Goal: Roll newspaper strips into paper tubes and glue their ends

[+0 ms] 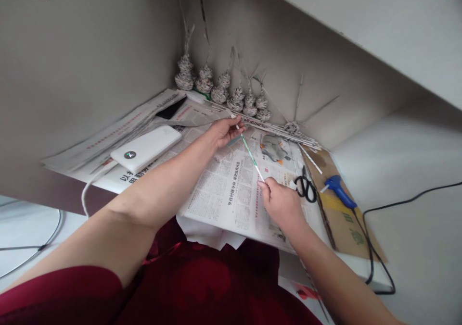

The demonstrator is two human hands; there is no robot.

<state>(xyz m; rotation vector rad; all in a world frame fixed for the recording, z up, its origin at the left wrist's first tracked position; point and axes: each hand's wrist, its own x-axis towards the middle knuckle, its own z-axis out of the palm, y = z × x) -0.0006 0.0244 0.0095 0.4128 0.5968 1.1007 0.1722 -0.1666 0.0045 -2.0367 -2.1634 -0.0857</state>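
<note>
A thin rolled-paper stick (250,151), white with green stretches, slants between my two hands above the spread newspaper (216,190). Its far end is pinched in the fingers of my left hand (228,131). The near end sits between the thumb and fingers of my right hand (282,202), which is closed. Just right of that hand lie black-handled scissors (306,189). Beyond my left hand, a bundle of paper sticks (277,125) runs along the back of the table, and a small woven piece (291,127) with sticks poking out rests there.
Several woven gourd-shaped pieces (220,90) stand along the back wall. A white power bank (146,148) with a cable lies at left, near folded newspapers (97,137). At right, a blue glue gun (339,190) with a black cord lies on cardboard (355,233). A slanted surface (390,36) hangs overhead.
</note>
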